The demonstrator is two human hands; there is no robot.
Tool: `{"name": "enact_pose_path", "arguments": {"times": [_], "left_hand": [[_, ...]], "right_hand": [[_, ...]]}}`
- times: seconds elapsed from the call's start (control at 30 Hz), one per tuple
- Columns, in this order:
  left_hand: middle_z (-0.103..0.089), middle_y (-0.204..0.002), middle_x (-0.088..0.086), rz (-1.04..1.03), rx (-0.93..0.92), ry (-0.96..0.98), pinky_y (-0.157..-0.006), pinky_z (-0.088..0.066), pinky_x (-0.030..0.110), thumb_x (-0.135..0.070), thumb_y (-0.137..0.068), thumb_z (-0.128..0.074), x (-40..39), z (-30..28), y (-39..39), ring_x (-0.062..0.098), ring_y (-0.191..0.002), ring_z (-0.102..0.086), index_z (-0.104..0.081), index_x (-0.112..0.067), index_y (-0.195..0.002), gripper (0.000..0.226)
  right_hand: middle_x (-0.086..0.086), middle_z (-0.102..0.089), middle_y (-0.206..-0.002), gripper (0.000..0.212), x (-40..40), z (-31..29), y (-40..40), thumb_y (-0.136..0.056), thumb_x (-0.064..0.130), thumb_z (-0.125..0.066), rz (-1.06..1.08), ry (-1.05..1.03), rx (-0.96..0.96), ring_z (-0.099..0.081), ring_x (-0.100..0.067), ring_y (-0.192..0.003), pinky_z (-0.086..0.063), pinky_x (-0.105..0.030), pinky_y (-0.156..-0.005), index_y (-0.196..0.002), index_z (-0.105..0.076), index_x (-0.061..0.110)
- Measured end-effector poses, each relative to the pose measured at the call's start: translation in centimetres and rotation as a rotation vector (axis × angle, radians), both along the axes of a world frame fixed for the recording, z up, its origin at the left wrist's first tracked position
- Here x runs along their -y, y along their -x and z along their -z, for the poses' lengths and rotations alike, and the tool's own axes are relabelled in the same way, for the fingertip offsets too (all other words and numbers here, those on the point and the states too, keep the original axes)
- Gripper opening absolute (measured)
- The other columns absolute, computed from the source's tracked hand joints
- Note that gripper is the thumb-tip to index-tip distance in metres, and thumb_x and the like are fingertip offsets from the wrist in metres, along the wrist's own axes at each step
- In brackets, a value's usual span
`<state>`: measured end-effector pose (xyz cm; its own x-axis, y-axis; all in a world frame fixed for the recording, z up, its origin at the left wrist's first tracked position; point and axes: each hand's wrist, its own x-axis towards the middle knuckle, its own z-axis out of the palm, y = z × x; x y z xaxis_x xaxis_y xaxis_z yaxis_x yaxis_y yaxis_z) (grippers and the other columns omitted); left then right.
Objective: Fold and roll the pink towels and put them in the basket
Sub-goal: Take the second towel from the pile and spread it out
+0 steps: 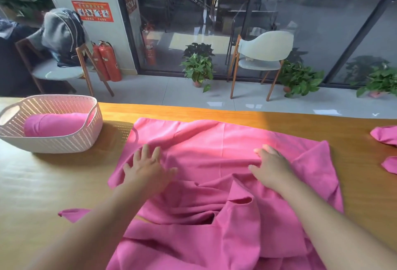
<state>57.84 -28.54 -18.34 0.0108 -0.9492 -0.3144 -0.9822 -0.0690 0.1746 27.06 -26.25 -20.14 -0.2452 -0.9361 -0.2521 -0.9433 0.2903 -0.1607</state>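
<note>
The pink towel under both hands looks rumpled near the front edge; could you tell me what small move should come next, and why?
Probably sweep both hands outward to flatten it. The left hand and right hand lie open on the spread towel, and bunched folds sit between the forearms, so folding now would likely trap creases.

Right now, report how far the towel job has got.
Done: one rolled towel lies in the basket. In hand: the left hand and right hand press flat on a spread, still wrinkled towel on the table. Left: fold and roll it, then the pink cloth at the right edge.
</note>
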Motion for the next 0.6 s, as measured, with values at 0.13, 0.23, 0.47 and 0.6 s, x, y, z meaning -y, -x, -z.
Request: {"name": "enact_pose_path", "arguments": {"times": [0.13,0.23,0.47,0.6], "left_hand": [[-0.012,-0.155,0.007,-0.143,0.069,0.012,-0.109,-0.03,0.051,-0.06,-0.084,-0.055,0.4,-0.3,-1.7,0.029,-0.141,-0.018,-0.019,-0.021,-0.149,0.083],[-0.027,-0.143,0.01,-0.208,0.05,0.056,-0.106,-0.036,0.046,-0.062,-0.087,-0.052,-0.7,-0.4,-3.5,0.032,-0.133,-0.031,-0.032,-0.017,-0.139,0.072],[-0.06,-0.119,0.013,-0.179,-0.132,0.131,-0.088,-0.041,0.038,-0.041,-0.1,-0.035,-3.7,0.7,-3.4,0.032,-0.112,-0.056,-0.049,-0.015,-0.105,0.03],[-0.061,-0.115,0.013,-0.006,-0.017,0.108,-0.089,-0.043,0.039,-0.051,-0.1,-0.032,-4.6,0.8,-3.2,0.033,-0.11,-0.058,-0.052,-0.018,-0.108,0.039]], "right_hand": [[0.002,-0.061,-0.128,0.039,-1.1,-2.1,-4.3,-0.086,0.04,-0.07,-0.205,-0.016,0.312,-0.058,-0.013,-0.112,-0.041,-0.02,-0.092,-0.122,-0.067,0.026],[0.0,-0.046,-0.138,0.062,-1.3,-2.2,-5.9,-0.082,0.045,-0.073,-0.314,-0.014,0.291,-0.054,-0.018,-0.118,-0.042,-0.027,-0.101,-0.138,-0.054,0.027],[-0.006,-0.048,-0.125,0.042,1.6,0.5,-12.4,-0.093,0.045,-0.059,-0.478,-0.005,0.166,-0.057,-0.031,-0.111,-0.045,-0.038,-0.093,-0.127,-0.051,0.021],[-0.015,-0.056,-0.119,0.017,3.6,1.9,-12.4,-0.1,0.015,-0.041,-0.384,0.093,0.078,-0.059,-0.037,-0.107,-0.041,-0.038,-0.079,-0.114,-0.05,0.011]]}}
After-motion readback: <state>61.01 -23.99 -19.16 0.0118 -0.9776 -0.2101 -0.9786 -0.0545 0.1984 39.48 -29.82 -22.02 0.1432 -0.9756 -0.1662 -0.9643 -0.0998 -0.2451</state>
